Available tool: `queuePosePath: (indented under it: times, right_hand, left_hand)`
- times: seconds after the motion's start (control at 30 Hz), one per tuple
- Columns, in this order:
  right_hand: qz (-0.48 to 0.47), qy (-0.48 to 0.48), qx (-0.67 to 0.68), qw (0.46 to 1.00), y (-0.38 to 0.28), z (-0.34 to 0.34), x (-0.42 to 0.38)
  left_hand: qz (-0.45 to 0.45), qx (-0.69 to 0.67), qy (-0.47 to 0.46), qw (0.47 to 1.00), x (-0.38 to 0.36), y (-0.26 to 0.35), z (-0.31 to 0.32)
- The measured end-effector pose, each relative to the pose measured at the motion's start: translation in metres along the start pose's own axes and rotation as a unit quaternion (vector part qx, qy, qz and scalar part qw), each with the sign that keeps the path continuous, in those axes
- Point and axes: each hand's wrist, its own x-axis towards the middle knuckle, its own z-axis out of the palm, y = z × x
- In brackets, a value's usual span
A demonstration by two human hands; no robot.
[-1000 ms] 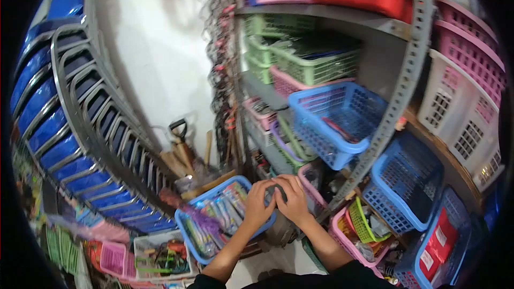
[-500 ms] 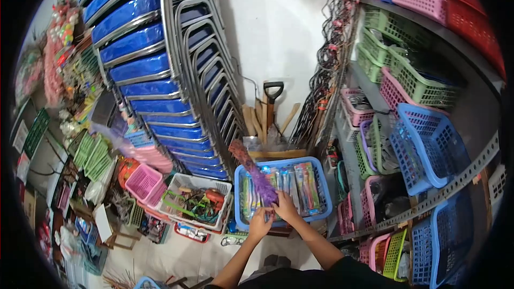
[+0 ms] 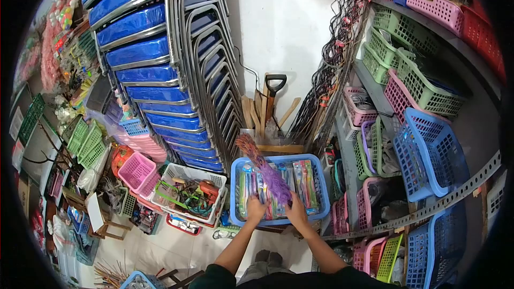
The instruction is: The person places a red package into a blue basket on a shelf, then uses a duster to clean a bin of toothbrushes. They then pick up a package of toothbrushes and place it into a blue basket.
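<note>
A bundle with a feathery purple lower part [image 3: 274, 183] and a reddish-brown upper end leans diagonally over a blue basket [image 3: 234, 203]. My right hand [image 3: 296, 211] is at the bundle's lower right edge, its fingers curled and partly hidden there. To the left, my left hand [image 3: 257, 210] is over the basket's near side, apart from the purple part, with its fingers apart. Packaged toothbrushes [image 3: 305, 184] in bright colours fill the basket below both hands.
Blue-seated chairs [image 3: 139, 37] are stacked high at the left. A white basket [image 3: 188, 192] of tools stands left of the blue one. Wooden handles and a black-gripped shovel [image 3: 275, 83] lean on the back wall. Shelves [image 3: 369, 83] with plastic baskets line the right.
My hands, close together at the bundle's lower end before, have moved apart, the left leftward and the right rightward. The purple part looks fuller and wider, and the view has shifted slightly.
</note>
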Motion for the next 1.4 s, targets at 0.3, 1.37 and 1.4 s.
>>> queuePosePath:
  times: [0.3, 1.37, 1.4]
  right_hand:
    - [0.093, 0.066, -0.019, 0.993, 0.022, -0.05, -0.052]
    - [-0.231, 0.219, -0.141, 0.937, -0.053, -0.131, 0.012]
    - [-0.286, 0.174, -0.134, 0.933, -0.044, -0.131, 0.004]
  left_hand:
    - [-0.03, 0.029, 0.022, 0.999, -0.001, 0.016, -0.004]
    - [-0.062, -0.734, -0.209, 0.644, -0.017, 0.062, -0.189]
    - [-0.008, -0.751, -0.219, 0.623, -0.011, 0.048, -0.184]
